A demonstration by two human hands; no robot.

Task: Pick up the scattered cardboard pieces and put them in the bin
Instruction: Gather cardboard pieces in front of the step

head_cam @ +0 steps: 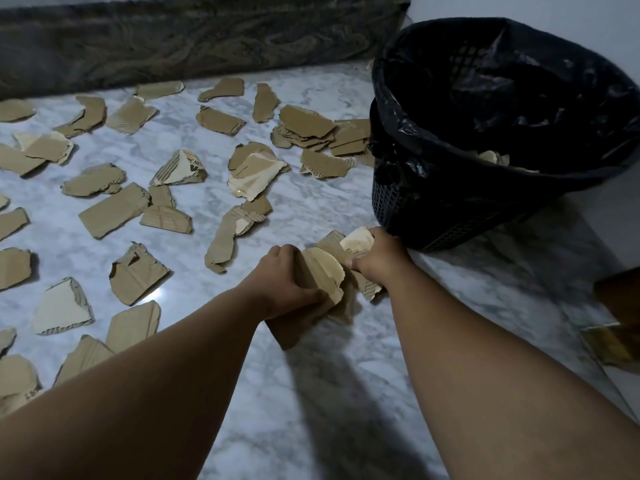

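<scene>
Several torn brown cardboard pieces (114, 209) lie scattered over the pale marble floor (311, 393). My left hand (287, 282) grips a bunch of cardboard pieces (322, 271) just above the floor. My right hand (377, 261) grips the same bunch from its right side, fingers curled round a pale piece (356, 239). Just right of and behind my hands stands the black mesh bin (433, 216), lined with a black bag (519, 81). A few pale cardboard pieces (493, 156) show inside the bin.
A dark patterned mattress or sofa edge (173, 43) runs along the back of the floor. A white wall (606, 19) rises behind the bin. At the right edge are a brown object (620, 296) and its reflection on the floor.
</scene>
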